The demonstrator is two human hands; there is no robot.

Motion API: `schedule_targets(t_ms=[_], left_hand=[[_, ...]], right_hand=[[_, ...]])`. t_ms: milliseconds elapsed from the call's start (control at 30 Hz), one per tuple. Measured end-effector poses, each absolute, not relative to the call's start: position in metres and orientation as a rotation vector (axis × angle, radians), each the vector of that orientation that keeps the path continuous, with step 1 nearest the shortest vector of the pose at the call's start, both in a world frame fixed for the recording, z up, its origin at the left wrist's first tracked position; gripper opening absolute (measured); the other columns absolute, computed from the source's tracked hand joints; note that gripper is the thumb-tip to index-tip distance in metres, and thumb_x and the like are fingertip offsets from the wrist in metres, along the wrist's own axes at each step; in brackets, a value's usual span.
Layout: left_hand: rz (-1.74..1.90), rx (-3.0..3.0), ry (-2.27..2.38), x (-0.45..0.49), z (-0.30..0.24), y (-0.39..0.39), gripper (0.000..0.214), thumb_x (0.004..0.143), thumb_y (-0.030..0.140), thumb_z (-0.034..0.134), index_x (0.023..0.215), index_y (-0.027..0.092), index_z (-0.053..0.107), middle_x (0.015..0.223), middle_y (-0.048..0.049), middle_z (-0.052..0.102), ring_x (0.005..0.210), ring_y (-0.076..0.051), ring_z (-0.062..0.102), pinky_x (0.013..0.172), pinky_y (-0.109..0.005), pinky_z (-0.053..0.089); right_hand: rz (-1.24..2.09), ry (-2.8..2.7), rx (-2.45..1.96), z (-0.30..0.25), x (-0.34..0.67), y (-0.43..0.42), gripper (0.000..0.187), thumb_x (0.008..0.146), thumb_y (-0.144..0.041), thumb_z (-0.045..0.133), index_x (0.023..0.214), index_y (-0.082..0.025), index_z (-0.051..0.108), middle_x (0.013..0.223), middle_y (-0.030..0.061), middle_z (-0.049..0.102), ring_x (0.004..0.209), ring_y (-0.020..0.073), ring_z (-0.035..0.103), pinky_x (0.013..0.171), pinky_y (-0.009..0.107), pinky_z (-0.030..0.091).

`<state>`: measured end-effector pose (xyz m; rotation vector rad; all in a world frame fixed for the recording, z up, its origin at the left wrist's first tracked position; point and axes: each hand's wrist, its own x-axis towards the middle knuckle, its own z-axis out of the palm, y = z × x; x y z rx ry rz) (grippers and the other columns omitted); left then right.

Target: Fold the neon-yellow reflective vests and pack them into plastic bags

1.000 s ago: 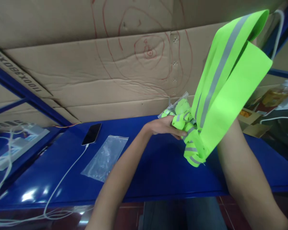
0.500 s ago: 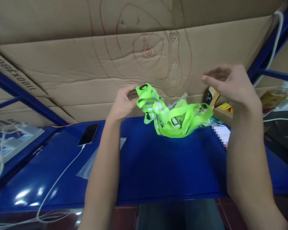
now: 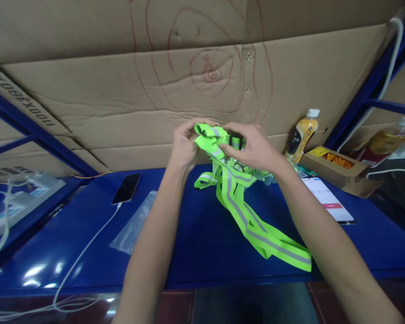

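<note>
A neon-green reflective strap harness [image 3: 234, 191] with grey stripes and black buckles is bunched up between my two hands. My left hand [image 3: 186, 141] is closed on the upper left of the bundle. From the right, my right hand [image 3: 251, 146] grips the same bundle near a black buckle, thumb in front. Loose straps hang from it, and one long doubled band trails across the blue tabletop [image 3: 202, 243] toward my right forearm. Some clear plastic lies behind the harness, partly covered by it.
Left of my left forearm lie a clear plastic bag [image 3: 135, 227] and a phone [image 3: 126, 188] on a white cable. At the right are a lit phone [image 3: 329, 200], an open cardboard box [image 3: 337, 168] and a yellow drink bottle [image 3: 302, 135]. Cardboard panels [image 3: 104, 90] stand behind.
My right hand has come down and left onto the harness, where it was raised and apart before. The bundle has loosened, with a long band now falling toward the front right.
</note>
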<state>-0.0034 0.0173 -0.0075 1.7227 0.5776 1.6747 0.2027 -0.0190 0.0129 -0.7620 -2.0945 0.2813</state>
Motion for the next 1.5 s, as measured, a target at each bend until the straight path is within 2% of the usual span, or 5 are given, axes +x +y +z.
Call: schedule_targets(t_ms=[500, 733, 1000, 1367, 1500], left_hand=[[1.470, 1.511, 0.824, 0.022, 0.008, -0.010, 0.047, 0.080, 0.058, 0.090, 0.099, 0.019, 0.073, 0.092, -0.0061, 0.077, 0.089, -0.024, 0.078, 0.077, -0.034, 0.067], [1.612, 1.439, 0.750, -0.020, 0.004, 0.014, 0.044, 0.060, 0.021, 0.092, 0.097, 0.021, 0.070, 0.089, 0.0006, 0.072, 0.079, -0.016, 0.071, 0.072, -0.028, 0.060], [1.529, 1.343, 0.694, -0.013, -0.002, 0.019, 0.037, 0.062, 0.023, 0.088, 0.094, 0.022, 0.069, 0.095, -0.0042, 0.074, 0.085, -0.018, 0.072, 0.081, -0.032, 0.063], [1.748, 1.347, 0.566, -0.013, -0.008, 0.033, 0.043, 0.063, 0.036, 0.098, 0.090, 0.022, 0.067, 0.092, -0.0028, 0.075, 0.093, -0.022, 0.076, 0.086, -0.033, 0.062], [1.848, 1.393, 0.685, -0.017, -0.009, 0.041, 0.051, 0.068, 0.041, 0.099, 0.104, 0.026, 0.066, 0.105, -0.0047, 0.076, 0.100, -0.026, 0.075, 0.084, -0.037, 0.063]], right_hand=[[-0.042, -1.936, -0.735, 0.006, 0.205, -0.011, 0.037, 0.104, -0.041, 0.062, 0.137, -0.031, 0.074, 0.138, 0.0082, 0.073, 0.128, 0.0319, 0.065, 0.113, 0.049, 0.049], [0.212, -1.701, -0.868, 0.010, 0.233, 0.007, 0.022, 0.091, -0.037, 0.078, 0.107, -0.025, 0.083, 0.109, 0.0077, 0.080, 0.111, 0.0320, 0.073, 0.102, 0.048, 0.056], [-0.040, -1.705, -0.927, 0.014, 0.223, -0.008, 0.030, 0.097, -0.049, 0.072, 0.119, -0.029, 0.075, 0.124, 0.0128, 0.072, 0.122, 0.0355, 0.065, 0.106, 0.053, 0.053], [0.554, -2.189, -0.812, 0.019, 0.221, -0.015, 0.049, 0.093, -0.067, 0.072, 0.090, -0.018, 0.074, 0.079, 0.0011, 0.068, 0.072, 0.0161, 0.056, 0.066, 0.029, 0.042], [0.206, -2.110, -0.904, 0.021, 0.226, -0.014, 0.045, 0.097, -0.060, 0.072, 0.082, -0.017, 0.071, 0.074, 0.0031, 0.064, 0.078, 0.0207, 0.061, 0.077, 0.034, 0.047]])
